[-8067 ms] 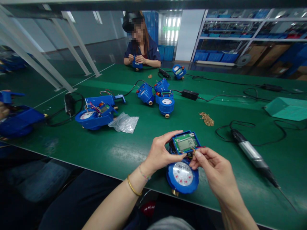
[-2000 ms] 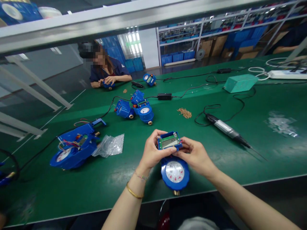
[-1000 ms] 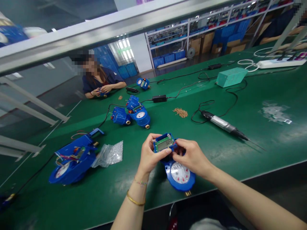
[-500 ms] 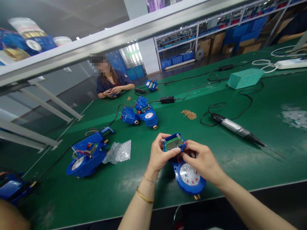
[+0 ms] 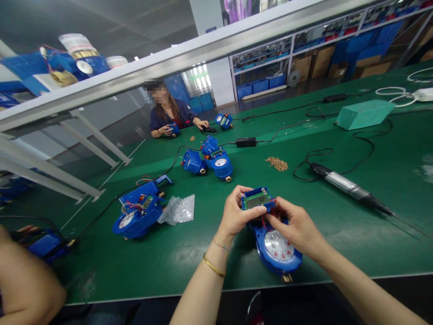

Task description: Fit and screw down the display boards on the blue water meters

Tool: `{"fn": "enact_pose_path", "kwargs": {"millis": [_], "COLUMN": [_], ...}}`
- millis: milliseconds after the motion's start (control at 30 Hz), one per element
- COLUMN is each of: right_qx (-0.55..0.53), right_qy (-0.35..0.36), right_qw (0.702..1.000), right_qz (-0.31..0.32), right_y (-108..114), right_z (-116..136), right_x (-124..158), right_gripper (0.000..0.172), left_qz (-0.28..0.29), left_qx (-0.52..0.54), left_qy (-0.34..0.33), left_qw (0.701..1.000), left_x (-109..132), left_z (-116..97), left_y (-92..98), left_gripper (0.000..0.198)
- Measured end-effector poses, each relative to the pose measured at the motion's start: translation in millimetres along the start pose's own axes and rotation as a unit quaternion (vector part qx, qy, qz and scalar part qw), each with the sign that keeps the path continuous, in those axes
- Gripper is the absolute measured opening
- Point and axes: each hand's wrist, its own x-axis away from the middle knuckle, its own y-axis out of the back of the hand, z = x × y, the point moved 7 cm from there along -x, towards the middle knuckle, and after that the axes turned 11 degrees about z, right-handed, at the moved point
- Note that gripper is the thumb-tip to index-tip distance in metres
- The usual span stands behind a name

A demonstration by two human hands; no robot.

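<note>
My left hand [image 5: 235, 211] grips a blue-framed display module [image 5: 257, 200], its thumb along the front edge; the green board carries a small LCD with digits. At the module's right end my right hand [image 5: 293, 223] is closed, fingertips on its edge beside red wires [image 5: 264, 221]. What else those fingers may pinch is hidden. Directly below lies a blue water meter [image 5: 279, 246] with a round white dial and a brass fitting toward the table's front edge. The wires run down between module and meter.
An electric screwdriver [image 5: 352, 187] lies right, brass screws [image 5: 277, 163] behind my hands. Several blue meters [image 5: 221, 167] stand mid-table; an open meter [image 5: 138, 216] and plastic bag [image 5: 181, 210] are left. A teal box [image 5: 365, 113] stands back right. Co-workers sit opposite [image 5: 171, 113] and left [image 5: 27, 275].
The view has shifted left, so things appear farther right. My hands keep their hold on the module. The person opposite has reached one hand to a dark tool on the table.
</note>
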Motion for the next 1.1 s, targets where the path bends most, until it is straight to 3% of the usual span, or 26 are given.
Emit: {"fn": "enact_pose_path", "kwargs": {"millis": [100, 267, 367, 400, 467, 533, 600, 733, 867, 1000, 1100], "right_qx": [-0.026, -0.112, -0.086, -0.036, 0.120, 0.267, 0.333, 0.308, 0.282, 0.214, 0.234], "right_qy": [-0.012, -0.058, -0.055, -0.052, -0.042, -0.019, 0.017, 0.055, -0.003, 0.008, -0.001], "right_qw": [1.000, 0.985, 0.983, 0.990, 0.992, 0.956, 0.928, 0.942, 0.955, 0.975, 0.965], "right_qz": [0.012, 0.117, 0.153, 0.128, 0.011, -0.122, -0.169, -0.120, -0.095, 0.064, 0.119], "right_y": [-0.9, -2.9, 2.2, 6.9, 20.0, 26.2, 20.4, 22.6, 54.7, 39.8, 19.3], "right_z": [-2.7, -5.9, -1.3, 1.2, 12.8, 35.3, 57.0, 65.5, 27.9, -8.7, -21.1], "right_x": [-1.7, -2.6, 4.9, 8.2, 17.4, 31.5, 42.5, 49.4, 35.0, -5.7, -28.0], "right_gripper": [0.018, 0.031, 0.043, 0.049, 0.060, 0.060, 0.048, 0.038, 0.048, 0.043, 0.041], "left_qz": [-0.010, -0.021, -0.022, -0.024, -0.029, -0.031, -0.029, -0.029, -0.028, -0.031, -0.029], "left_qx": [0.006, 0.024, 0.038, 0.042, 0.047, 0.051, 0.061, 0.071, 0.082, 0.074, 0.085], "left_qy": [0.003, 0.007, 0.009, 0.008, 0.010, 0.011, 0.010, 0.005, 0.000, 0.000, 0.001], "left_qw": [1.000, 0.999, 0.999, 0.999, 0.998, 0.998, 0.998, 0.997, 0.996, 0.997, 0.996], "left_x": [1.0, 2.3, 3.4, 3.7, 4.3, 4.2, 3.8, 3.8, 5.0, 5.6, 5.8], "left_z": [-1.1, 0.7, 1.7, 1.8, 1.9, 2.0, 2.6, 5.1, 6.3, 4.0, 2.9], "left_y": [1.7, 2.7, 1.1, 0.7, 0.0, -0.9, -2.1, -3.1, -2.8, -1.7, -2.8], "left_gripper": [0.052, 0.051, 0.051, 0.051, 0.050, 0.050, 0.051, 0.051, 0.052, 0.054, 0.054]}}
